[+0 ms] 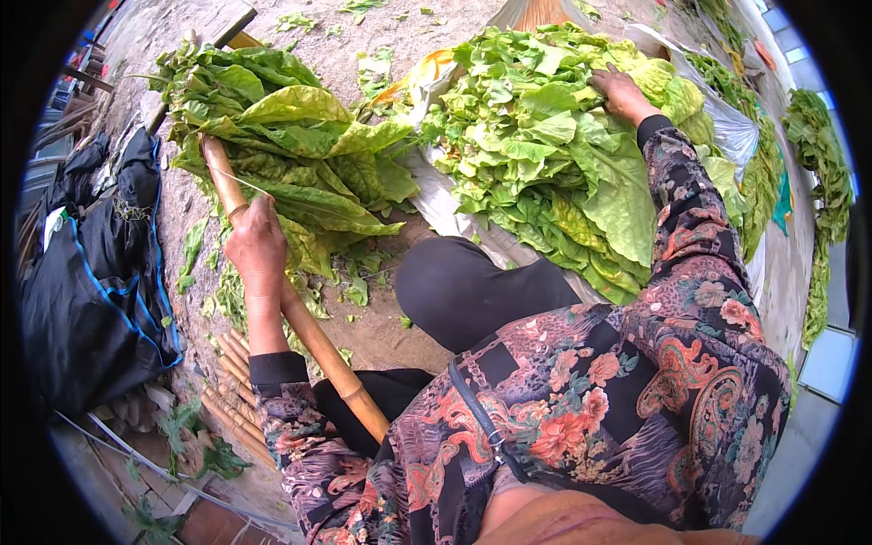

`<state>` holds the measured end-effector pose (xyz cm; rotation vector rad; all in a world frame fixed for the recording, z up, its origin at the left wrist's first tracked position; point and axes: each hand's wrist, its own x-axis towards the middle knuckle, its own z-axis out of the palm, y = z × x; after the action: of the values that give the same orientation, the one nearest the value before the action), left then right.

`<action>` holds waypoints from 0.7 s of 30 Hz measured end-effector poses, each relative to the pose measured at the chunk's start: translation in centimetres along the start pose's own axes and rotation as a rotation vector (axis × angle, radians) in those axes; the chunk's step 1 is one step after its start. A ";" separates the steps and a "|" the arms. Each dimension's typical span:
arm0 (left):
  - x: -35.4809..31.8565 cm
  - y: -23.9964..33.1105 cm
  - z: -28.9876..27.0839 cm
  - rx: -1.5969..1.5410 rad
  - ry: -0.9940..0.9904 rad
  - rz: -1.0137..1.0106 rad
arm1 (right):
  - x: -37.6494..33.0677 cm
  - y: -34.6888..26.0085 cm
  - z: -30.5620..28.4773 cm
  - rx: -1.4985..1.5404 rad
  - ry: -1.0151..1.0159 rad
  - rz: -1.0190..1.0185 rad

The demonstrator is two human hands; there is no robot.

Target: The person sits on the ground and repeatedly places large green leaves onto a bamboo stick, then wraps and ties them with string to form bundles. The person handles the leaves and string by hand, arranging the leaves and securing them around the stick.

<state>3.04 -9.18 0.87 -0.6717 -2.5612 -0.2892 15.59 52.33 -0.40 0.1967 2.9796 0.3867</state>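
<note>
A bamboo pole (318, 341) slants from my lap up to a bundle of large green leaves (282, 127) hanging along its far end. My left hand (256, 243) is closed over the pole, with a thin pale string (238, 181) pinched at its thumb and running tight toward the leaves. At the right, my right hand (621, 94) lies on the upper part of a big heap of yellow-green leaves (545, 154). Its fingers are apart and touch the leaves; their tips are partly hidden among them.
Pale sheeting (440, 195) lies under the heap. Black cloth with blue edging (95, 291) is piled at the left, near several bamboo poles (238, 400) on the ground. More leaves (808, 154) hang in a row at the far right. Leaf scraps litter the ground.
</note>
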 end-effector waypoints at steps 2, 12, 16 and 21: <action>-0.2 -0.5 -0.1 -0.020 0.010 -0.016 | 1.0 1.7 -2.4 0.125 -0.044 -0.105; 0.1 -0.6 0.3 0.025 -0.007 -0.065 | 0.4 0.8 -8.0 -0.147 0.354 -0.200; 0.5 -0.3 0.1 0.008 0.024 -0.021 | -0.1 -1.0 -2.0 -0.145 0.179 -0.131; 0.3 -0.3 -0.2 0.001 -0.002 -0.057 | 0.2 1.6 -5.6 -0.221 0.260 0.026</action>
<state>2.73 -9.40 1.14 -0.5991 -2.5854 -0.3059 14.78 52.51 5.36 0.1732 3.1538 0.7974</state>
